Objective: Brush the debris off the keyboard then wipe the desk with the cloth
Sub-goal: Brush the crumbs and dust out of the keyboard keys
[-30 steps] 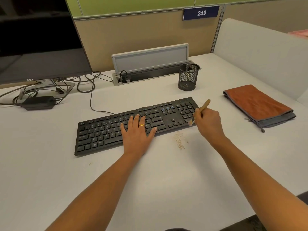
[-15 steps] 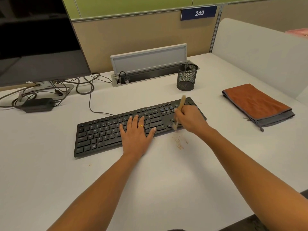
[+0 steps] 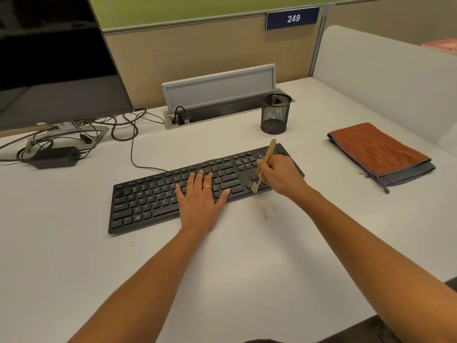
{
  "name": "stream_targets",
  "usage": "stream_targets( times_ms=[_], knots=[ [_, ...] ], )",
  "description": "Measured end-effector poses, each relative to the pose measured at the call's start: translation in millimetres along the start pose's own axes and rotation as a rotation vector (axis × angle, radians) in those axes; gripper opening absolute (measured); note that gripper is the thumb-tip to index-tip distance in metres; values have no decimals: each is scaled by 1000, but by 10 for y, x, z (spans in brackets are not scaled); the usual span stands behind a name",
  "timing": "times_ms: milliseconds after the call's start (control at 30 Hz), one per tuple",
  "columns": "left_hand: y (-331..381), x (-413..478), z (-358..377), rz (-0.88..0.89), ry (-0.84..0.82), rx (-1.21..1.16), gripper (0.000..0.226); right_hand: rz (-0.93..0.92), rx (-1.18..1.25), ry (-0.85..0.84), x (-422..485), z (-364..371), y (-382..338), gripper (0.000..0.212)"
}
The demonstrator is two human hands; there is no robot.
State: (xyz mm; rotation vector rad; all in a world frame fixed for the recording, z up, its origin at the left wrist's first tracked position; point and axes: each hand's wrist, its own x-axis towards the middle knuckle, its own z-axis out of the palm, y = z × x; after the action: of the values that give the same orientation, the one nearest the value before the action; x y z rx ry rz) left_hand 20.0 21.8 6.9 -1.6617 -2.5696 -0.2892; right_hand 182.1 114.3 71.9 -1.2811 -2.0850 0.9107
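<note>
The right hand (image 3: pixel 279 174), fingers (image 3: pixel 267 172) clenched round the brush (image 3: pixel 270 151), has swept from the keyboard's (image 3: pixel 153 201) right end to its near edge; debris (image 3: pixel 265 211) now lies on the bench (image 3: pixel 222 280); left hand (image 3: pixel 200 201) stays flat, steadying the keys; cloth (image 3: pixel 378 149) waits at the right.

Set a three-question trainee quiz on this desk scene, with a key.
1. True or false: the left hand lies flat on the black keyboard.
2. The grip on the wooden-handled brush belongs to: A) the left hand, B) the right hand, C) neither.
3. Fill in: the brown crumbs lie on the white ____, in front of the keyboard.
Key: 1 true; 2 B; 3 desk.
</note>
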Motion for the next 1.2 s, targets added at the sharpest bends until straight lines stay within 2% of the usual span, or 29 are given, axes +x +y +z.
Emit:
stream_targets(
  times_ms=[100,267,433,533,633,700,800,1033,1133,1200],
  knots=[
    [0,-8,-3,0,-5,-11,71,-29,117,10,30,73,-76,37],
    [7,-18,-12,7,-19,7,81,-58,97,-182,-38,293,-200,33],
    [0,-19,-15,5,-20,-2,83,-58,-142,56,79,51,-108,37],
    [2,-32,-26,3,-43,4,87,-5,-11,-71,54,-10,13,38],
    [10,-30,-34,3,-57,7,91,11,-15,-161,-59,-69,64,36],
    [7,-20,-44,1,-60,14,93,8,-25,-118,-88,-136,70,35],
    [1,-21,-47,0,-69,20,95,19,30,33,-101,-163,125,33],
    [15,-22,-48,2,-71,39,94,23,191,-112,-238,21,142,33],
    [6,-20,-46,1,-71,27,94,40,227,-69,-246,67,149,35],
    [9,-23,-40,5,-73,21,94,77,168,12,-257,18,188,36]
  ],
)
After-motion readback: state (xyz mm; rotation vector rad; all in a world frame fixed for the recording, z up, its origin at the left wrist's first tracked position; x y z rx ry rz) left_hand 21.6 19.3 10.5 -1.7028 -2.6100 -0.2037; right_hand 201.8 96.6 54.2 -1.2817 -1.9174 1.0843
